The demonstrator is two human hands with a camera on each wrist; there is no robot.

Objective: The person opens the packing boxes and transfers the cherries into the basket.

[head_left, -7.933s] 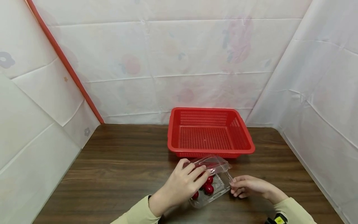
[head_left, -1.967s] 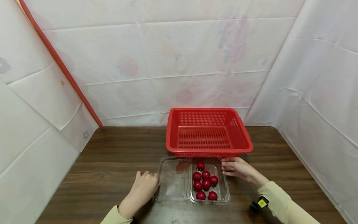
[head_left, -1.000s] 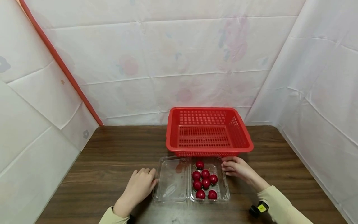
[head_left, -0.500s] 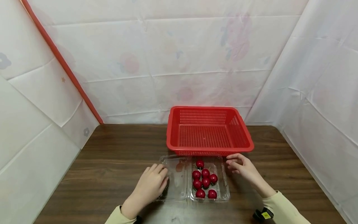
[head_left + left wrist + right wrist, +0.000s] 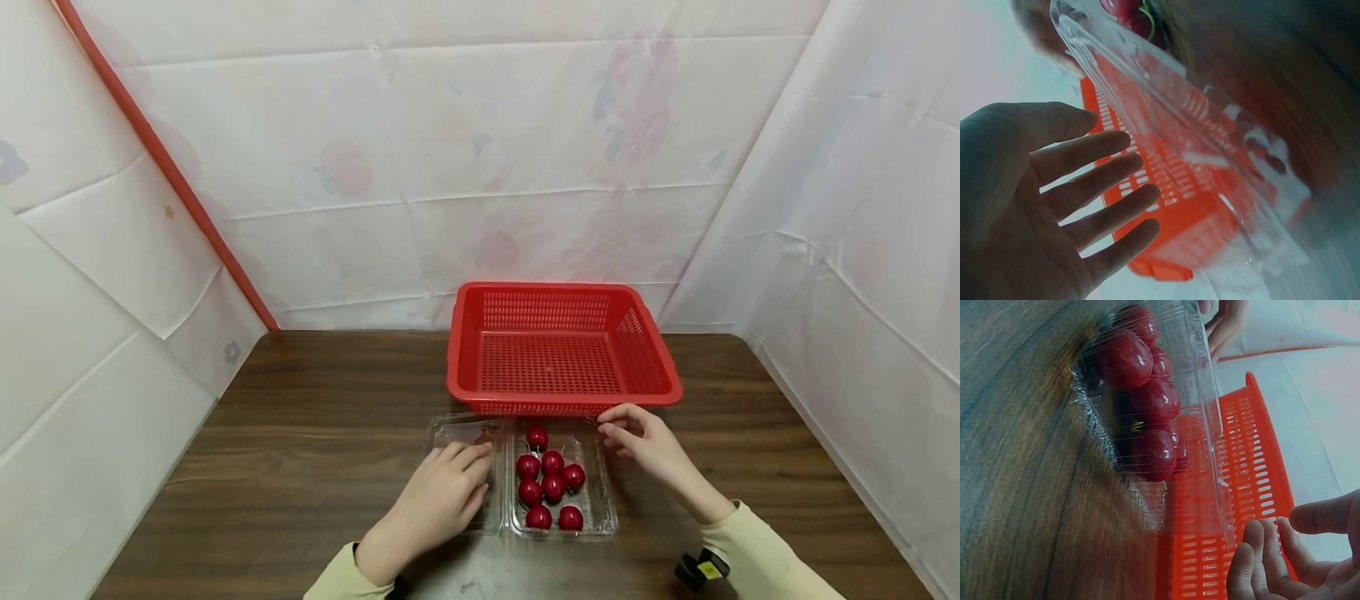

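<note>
A hinged clear plastic fruit box (image 5: 562, 536) lies unfolded on the table, with several dark red cherries (image 5: 552, 487) in its right half. Its lid (image 5: 448, 428) lies flat to the left. Over the lid is my left hand (image 5: 438, 500); in the left wrist view its fingers (image 5: 1110, 172) are spread and hold nothing. My right hand (image 5: 654, 450) is at the box's far right corner, fingers loosely bent. The right wrist view shows its thumb (image 5: 1322, 515) and fingers near the box's rim (image 5: 1219, 481), gripping nothing. Whether they touch the rim I cannot tell.
A red perforated plastic basket (image 5: 562, 398) stands right behind the box, with nothing in it. White patterned sheets (image 5: 360, 167) enclose the dark wooden table (image 5: 315, 433) at the back and both sides.
Earlier the lid was partly folded over the cherries; now it lies flat. My left hand has moved right from the lid's outer edge to over it. My right hand has shifted to the far corner.
</note>
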